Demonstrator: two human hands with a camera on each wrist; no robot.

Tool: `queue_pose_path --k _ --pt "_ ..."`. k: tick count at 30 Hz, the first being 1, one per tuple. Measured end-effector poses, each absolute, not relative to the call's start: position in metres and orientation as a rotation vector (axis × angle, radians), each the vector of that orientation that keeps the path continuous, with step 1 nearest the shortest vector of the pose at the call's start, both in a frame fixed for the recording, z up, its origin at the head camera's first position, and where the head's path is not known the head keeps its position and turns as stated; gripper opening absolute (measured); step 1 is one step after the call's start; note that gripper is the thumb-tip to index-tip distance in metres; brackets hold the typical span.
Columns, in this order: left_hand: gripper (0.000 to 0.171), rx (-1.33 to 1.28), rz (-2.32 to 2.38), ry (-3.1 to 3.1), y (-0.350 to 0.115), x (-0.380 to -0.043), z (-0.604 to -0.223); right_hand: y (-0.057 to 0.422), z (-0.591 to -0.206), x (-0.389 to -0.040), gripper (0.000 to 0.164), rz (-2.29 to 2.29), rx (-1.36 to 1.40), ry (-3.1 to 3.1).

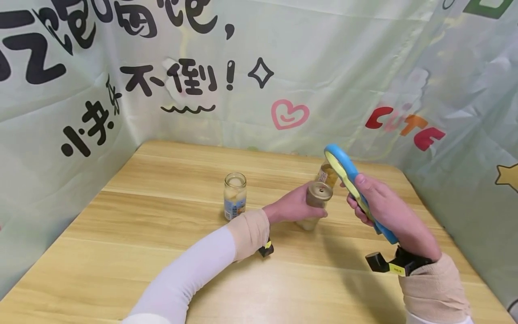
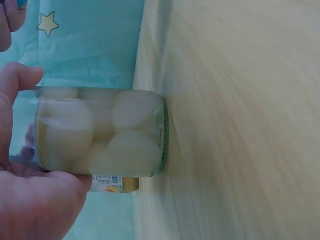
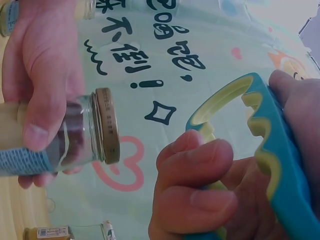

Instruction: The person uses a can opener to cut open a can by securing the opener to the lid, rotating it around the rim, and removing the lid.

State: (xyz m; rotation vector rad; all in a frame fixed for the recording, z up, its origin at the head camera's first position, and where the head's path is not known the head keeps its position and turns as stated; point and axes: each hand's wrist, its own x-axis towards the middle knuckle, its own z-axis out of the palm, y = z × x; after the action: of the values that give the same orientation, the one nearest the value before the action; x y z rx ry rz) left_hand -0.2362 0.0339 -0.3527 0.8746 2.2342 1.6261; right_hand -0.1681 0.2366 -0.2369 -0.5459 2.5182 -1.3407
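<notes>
My left hand (image 1: 293, 204) grips a glass jar (image 2: 100, 132) round its side, its base close over the wooden table. Pale round pieces fill this jar, and a gold lid (image 3: 107, 125) covers its top. A blue label wraps part of the glass in the right wrist view. In my right hand (image 1: 382, 202) is a blue and yellow jar opener (image 1: 344, 164), with fingers curled round its handles. The opener's toothed inner edge (image 3: 257, 125) faces a gap between its two arms. It is held up to the right of the jar, apart from the lid.
Another glass jar (image 1: 234, 198) with pale contents and a blue label stands on the table (image 1: 170, 211) to the left. Behind the held jar is a jar with yellow-orange contents (image 1: 328, 174). A printed cloth (image 1: 243, 126) hangs round the table's back and sides.
</notes>
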Motion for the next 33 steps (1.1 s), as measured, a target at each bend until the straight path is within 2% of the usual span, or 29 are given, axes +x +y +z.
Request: queue_pose_path --k 13,24,33 --pt "0.069 0.786 1.670 2.209 0.016 -0.229 -0.353 0.231 -0.241 -0.171 0.053 -1.342 -0.563 2.499" --pt "0.060 0.794 1.654 2.235 0.003 -0.224 -0.351 0.226 -0.248 -0.176 0.047 -1.248 -0.640 2.575" --pt "0.061 0.753 1.641 2.248 -0.007 -0.219 -0.351 0.223 -0.253 -0.178 0.043 -1.194 -0.654 2.606"
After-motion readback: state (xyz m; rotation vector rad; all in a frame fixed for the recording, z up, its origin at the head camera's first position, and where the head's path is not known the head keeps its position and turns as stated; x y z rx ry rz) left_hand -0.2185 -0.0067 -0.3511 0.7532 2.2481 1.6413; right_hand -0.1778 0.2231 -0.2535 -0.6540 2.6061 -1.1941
